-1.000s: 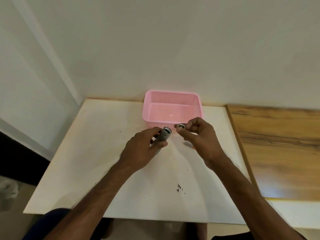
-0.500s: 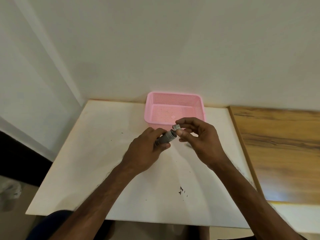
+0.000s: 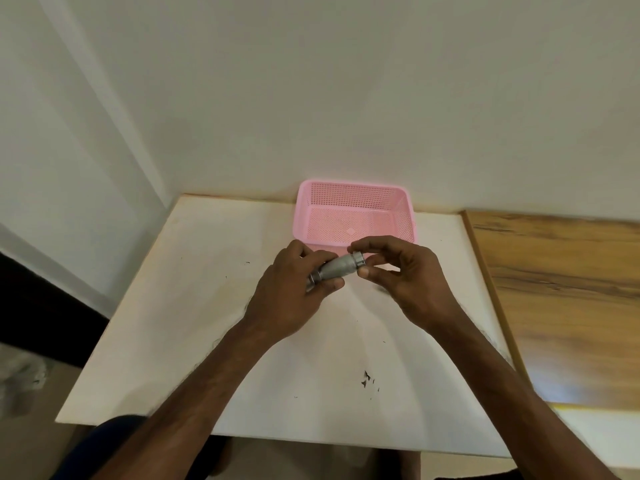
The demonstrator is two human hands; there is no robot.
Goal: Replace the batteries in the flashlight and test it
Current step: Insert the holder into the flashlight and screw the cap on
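Note:
A small grey metal flashlight (image 3: pixel 337 269) is held just above the white table (image 3: pixel 194 306), in front of the pink basket. My left hand (image 3: pixel 294 292) is wrapped around its lower body. My right hand (image 3: pixel 398 271) pinches the end cap (image 3: pixel 359 260) between thumb and fingers, and the cap sits on the flashlight's right end. The part of the flashlight inside my left palm is hidden. No loose battery shows.
A pink mesh basket (image 3: pixel 405 216) stands at the back of the table against the wall and looks empty. A wooden surface (image 3: pixel 561 299) adjoins the table on the right. Small dark specks (image 3: pixel 367 379) mark the tabletop near me.
My right hand brought the cap from beside the flashlight onto its open end. Both hands came together, and the flashlight tilted to lie more level.

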